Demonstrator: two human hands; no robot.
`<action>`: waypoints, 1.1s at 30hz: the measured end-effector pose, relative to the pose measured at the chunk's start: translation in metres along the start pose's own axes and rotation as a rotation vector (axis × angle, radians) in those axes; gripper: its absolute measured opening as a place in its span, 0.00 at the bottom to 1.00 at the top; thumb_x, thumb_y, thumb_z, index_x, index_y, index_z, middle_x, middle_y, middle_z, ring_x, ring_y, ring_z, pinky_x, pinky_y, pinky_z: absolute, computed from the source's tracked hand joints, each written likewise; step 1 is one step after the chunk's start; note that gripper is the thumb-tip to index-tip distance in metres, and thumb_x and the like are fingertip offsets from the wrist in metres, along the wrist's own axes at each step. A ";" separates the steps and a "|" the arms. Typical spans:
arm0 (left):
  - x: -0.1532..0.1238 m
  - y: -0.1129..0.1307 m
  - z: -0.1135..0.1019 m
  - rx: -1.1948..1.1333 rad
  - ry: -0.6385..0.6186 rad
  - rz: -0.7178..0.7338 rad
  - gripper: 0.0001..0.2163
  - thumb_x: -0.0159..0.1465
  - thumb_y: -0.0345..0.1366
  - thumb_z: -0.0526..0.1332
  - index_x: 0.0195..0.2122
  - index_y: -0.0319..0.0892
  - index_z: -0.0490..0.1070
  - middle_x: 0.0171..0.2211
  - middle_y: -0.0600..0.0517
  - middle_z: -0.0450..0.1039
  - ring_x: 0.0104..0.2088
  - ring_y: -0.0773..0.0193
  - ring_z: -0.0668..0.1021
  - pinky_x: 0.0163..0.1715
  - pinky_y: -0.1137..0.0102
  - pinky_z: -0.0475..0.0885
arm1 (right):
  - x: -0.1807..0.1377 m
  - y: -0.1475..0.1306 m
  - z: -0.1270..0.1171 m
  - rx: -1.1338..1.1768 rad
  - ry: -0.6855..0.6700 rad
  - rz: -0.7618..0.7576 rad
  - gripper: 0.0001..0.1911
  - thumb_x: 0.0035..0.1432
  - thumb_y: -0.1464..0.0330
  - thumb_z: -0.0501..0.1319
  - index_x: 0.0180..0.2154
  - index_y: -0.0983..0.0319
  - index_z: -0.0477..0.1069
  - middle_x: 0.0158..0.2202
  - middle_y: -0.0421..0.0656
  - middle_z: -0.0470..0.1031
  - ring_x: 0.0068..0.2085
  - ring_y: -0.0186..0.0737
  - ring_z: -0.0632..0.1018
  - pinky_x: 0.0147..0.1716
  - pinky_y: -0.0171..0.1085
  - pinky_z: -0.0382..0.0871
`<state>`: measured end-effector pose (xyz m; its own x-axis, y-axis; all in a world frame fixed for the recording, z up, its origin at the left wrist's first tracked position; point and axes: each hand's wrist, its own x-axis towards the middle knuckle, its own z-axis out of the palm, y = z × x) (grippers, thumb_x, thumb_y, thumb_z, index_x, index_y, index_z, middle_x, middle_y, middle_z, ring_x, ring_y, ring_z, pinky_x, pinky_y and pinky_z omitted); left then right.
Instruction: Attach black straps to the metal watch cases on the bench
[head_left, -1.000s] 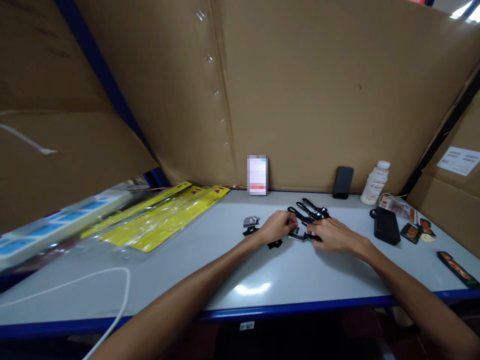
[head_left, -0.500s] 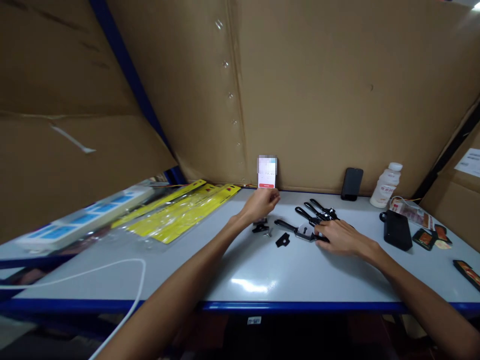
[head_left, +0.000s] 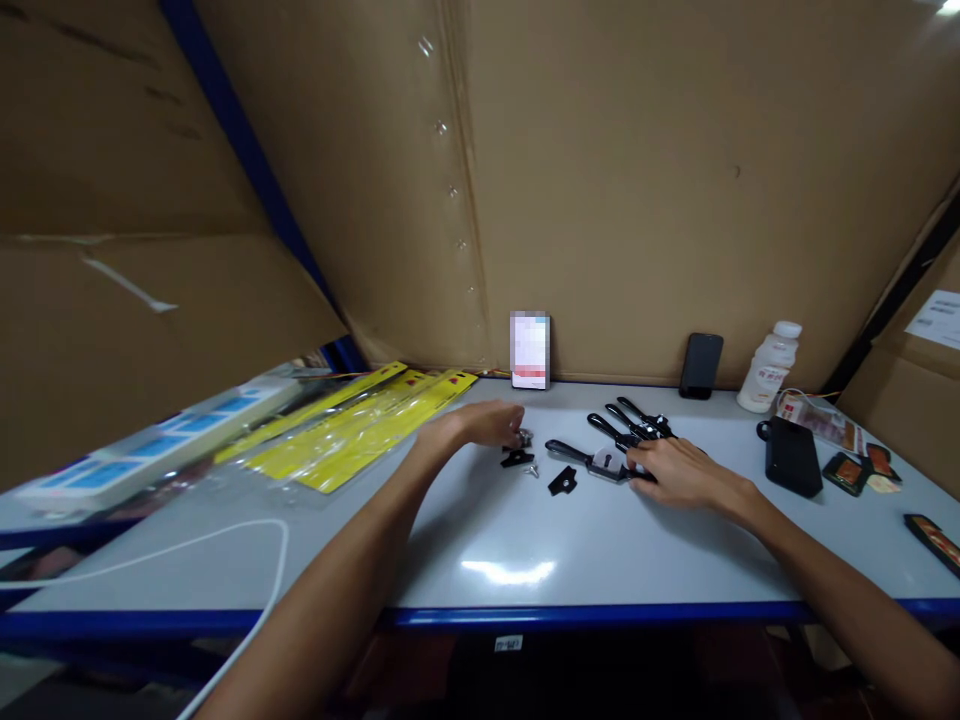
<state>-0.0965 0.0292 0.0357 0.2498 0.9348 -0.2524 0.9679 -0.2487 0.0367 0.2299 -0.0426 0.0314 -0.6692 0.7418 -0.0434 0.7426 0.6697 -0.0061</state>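
My left hand (head_left: 486, 425) lies low on the grey table (head_left: 525, 540), its fingertips pinched on a small silvery part (head_left: 525, 437) beside a small black clip (head_left: 516, 458). A tiny screw (head_left: 532, 469) and another black piece (head_left: 562, 482) lie just to the right. My right hand (head_left: 667, 470) rests palm down on a black-handled tool (head_left: 592, 460), fingers curled over its head. More black-handled tools (head_left: 634, 420) lie bunched just behind that hand.
Yellow packaging cards (head_left: 375, 425) and blue-and-white boxes (head_left: 150, 450) lie at the left, with a white cable (head_left: 247, 560) near the front edge. At the back stand a phone (head_left: 529, 350), a dark phone (head_left: 701, 366) and a white bottle (head_left: 769, 380). A black pouch (head_left: 791, 458) sits at the right. Cardboard walls surround the table.
My left hand left the tool, reached up toward the standing phone, then came down onto the small silvery part. My right hand stayed on the black-handled tool.
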 end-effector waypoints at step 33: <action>-0.026 0.030 -0.014 0.115 -0.122 0.057 0.15 0.52 0.44 0.67 0.37 0.39 0.80 0.35 0.46 0.79 0.29 0.61 0.74 0.26 0.71 0.62 | 0.001 0.000 0.001 0.017 0.013 0.008 0.11 0.63 0.67 0.57 0.44 0.63 0.74 0.41 0.49 0.78 0.36 0.42 0.75 0.32 0.38 0.56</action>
<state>-0.0733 0.0009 0.0565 0.2918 0.8825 -0.3688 0.9410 -0.3340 -0.0546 0.2296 -0.0416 0.0300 -0.6633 0.7478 -0.0305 0.7484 0.6629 -0.0231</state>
